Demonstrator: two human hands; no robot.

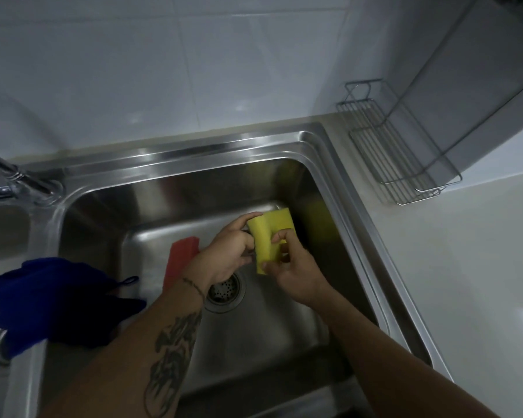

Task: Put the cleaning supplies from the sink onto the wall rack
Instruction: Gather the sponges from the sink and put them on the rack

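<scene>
both hands over the steel sink (338, 164) | left hand (230, 251) and right hand (293, 267) each pinched the yellow sponge (266, 239) | red sponge (181, 257) lay at 9 o'clock | wire wall rack (396, 155) sat empty-looking at 2 o'clock | blue cloth (49, 300) draped at 8

Sponge (266, 236) above the sink (175, 164) basin — wall rack (399, 152) right, cloth (43, 300) left.

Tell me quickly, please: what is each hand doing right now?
Left hand: closed on the yellow sponge, above the sink.
Right hand: also closed on the yellow sponge.
</scene>
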